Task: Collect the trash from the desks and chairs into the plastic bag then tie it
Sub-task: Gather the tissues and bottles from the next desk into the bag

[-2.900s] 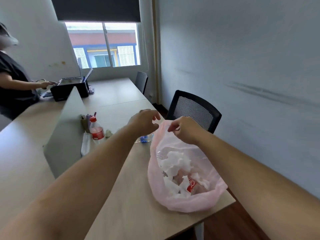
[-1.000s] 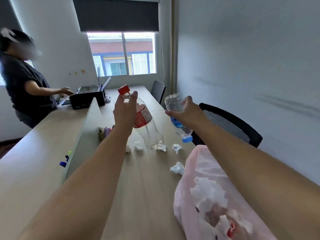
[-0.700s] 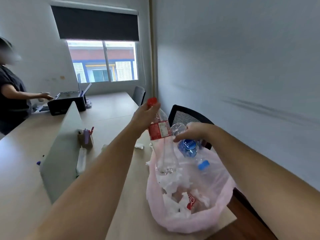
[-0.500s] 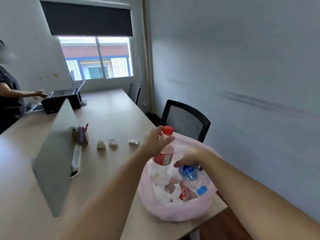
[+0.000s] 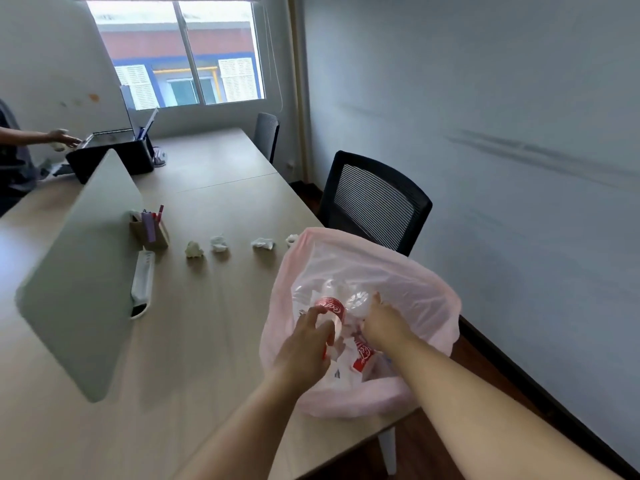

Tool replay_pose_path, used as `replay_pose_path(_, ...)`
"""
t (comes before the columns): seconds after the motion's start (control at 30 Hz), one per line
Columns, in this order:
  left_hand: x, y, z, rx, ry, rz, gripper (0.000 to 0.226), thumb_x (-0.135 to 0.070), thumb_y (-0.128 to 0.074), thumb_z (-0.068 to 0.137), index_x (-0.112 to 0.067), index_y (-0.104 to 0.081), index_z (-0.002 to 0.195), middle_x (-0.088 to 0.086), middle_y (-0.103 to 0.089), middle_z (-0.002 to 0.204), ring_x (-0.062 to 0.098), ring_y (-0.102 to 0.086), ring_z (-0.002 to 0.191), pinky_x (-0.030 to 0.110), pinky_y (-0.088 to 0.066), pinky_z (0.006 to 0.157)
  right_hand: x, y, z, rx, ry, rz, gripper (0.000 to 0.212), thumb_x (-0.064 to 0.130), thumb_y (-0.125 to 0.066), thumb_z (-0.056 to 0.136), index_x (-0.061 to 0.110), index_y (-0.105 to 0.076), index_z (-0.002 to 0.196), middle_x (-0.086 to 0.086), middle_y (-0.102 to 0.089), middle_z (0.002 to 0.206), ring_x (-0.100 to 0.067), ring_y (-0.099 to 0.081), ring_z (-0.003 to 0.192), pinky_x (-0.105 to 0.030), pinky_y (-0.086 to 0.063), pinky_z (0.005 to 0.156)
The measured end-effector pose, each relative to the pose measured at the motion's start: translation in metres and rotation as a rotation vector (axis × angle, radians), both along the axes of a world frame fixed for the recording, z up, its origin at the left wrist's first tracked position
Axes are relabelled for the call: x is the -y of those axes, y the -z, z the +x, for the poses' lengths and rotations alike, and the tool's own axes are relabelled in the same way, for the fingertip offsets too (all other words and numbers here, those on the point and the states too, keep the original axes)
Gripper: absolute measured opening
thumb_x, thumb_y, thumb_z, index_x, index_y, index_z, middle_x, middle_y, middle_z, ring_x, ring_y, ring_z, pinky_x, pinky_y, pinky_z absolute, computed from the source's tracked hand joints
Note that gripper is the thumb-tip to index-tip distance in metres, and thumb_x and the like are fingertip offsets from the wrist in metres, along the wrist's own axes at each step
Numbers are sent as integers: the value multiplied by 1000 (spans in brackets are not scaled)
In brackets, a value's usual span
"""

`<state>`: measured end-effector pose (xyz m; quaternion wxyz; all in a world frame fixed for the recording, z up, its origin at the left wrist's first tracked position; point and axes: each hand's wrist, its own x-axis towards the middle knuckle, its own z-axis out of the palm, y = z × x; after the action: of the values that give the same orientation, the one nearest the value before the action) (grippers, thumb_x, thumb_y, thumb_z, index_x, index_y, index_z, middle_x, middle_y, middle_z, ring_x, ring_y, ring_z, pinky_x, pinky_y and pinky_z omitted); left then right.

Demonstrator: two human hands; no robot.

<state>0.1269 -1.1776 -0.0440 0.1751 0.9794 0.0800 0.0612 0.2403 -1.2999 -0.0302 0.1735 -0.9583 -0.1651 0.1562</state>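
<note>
Lowered into the bag (image 5: 381,258) at the surface (image 5: 207,341) edge, my left grip (image 5: 304,344) curls round the red-label bottle (image 5: 330,306); whether my right grip (image 5: 384,327) holds anything I cannot tell; open room left of the bag.

Lower right, the plastic bag (image 5: 415,271) is translucent pink; the bottle (image 5: 330,306) has a red label with white script. Mid-frame, the tissues (image 5: 219,243) are white and the desk (image 5: 214,323) is pale wood-grain.

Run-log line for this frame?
left hand: grips red-label bottle in pink bag | right hand: at clear bottle, grip unclear | desk: tissues uncollected
</note>
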Motion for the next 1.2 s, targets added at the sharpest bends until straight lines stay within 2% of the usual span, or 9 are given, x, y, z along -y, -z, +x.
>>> replay_pose_path(0.13, 0, -2, 3, -253, -9, 66, 33, -22, -67, 81, -19, -53, 111, 1, -6, 159, 25, -29, 139, 39, -44, 101, 2, -2, 1, -110, -17, -12, 79, 15, -51, 93, 7, 1, 152, -20, -13, 157, -34, -31, 139, -38, -32, 111)
replay_pose_path(0.23, 5, -19, 12, -244, -12, 101, 39, -29, -64, 85, -19, -52, 120, 4, -27, 151, 26, -43, 129, 40, -47, 97, 7, -12, 5, -114, -70, -60, 68, 8, -54, 90, 3, -19, 147, -22, -37, 144, -34, -47, 126, -34, -44, 94)
replay_pose_path(0.37, 1, -41, 25, -159, -5, 114, 38, -24, -62, 84, -16, -55, 120, 3, -49, 124, 22, -56, 106, 35, -52, 85, 5, -47, 9, -82, -143, -196, 43, 6, -53, 92, 1, -45, 134, -9, -57, 94, -23, -56, 96, -27, -41, 75)
replay_pose_path(0.47, -1, -51, 28, -143, 18, 112, 35, -23, -63, 84, -15, -58, 118, 4, -52, 120, 23, -56, 106, 32, -49, 86, 1, -68, 7, -15, -225, -293, 36, 3, -47, 92, 4, -54, 128, -10, -60, 112, -23, -57, 103, -28, -48, 87)
replay_pose_path(0.6, -6, -70, 28, 0, 12, 67, 18, -19, -61, 86, -15, -64, 104, 2, -62, 105, 18, -57, 94, 26, -48, 81, -1, -85, 5, 5, -280, -178, 38, 1, -46, 93, 7, -55, 129, -13, -58, 127, -27, -56, 114, -37, -47, 101)
replay_pose_path(0.77, -26, -109, 28, 191, -41, 36, 11, -12, -55, 85, -11, -66, 88, 4, -67, 89, 13, -53, 74, 23, -44, 68, -9, -130, 3, -16, -226, 232, 27, -1, -48, 93, 6, -64, 114, -11, -65, 110, -18, -67, 89, -30, -58, 80)
replay_pose_path(0.87, -42, -123, 26, 229, -68, 50, 11, -16, -57, 84, -14, -67, 88, 2, -64, 90, 18, -59, 81, 31, -51, 75, -10, -158, 2, 97, -194, 406, 23, -1, -48, 91, 8, -67, 101, -11, -68, 99, -14, -67, 76, -28, -59, 73)
replay_pose_path(1.03, -59, -141, 23, 251, -121, 61, 18, -27, -62, 85, -21, -64, 102, 0, -58, 112, 21, -59, 98, 37, -52, 83, -12, -173, 5, 191, -209, 429, 23, 4, -48, 88, 12, -70, 90, -7, -71, 91, -21, -69, 83, -36, -59, 79)
replay_pose_path(1.2, -101, -168, 19, 218, -266, 152, 46, -32, -67, 80, -24, -50, 123, 3, -48, 132, 24, -46, 122, 39, -44, 91, -34, -176, 12, 248, -253, 384, 24, 11, -51, 90, 13, -69, 105, -1, -67, 100, -9, -57, 76, -16, -44, 64)
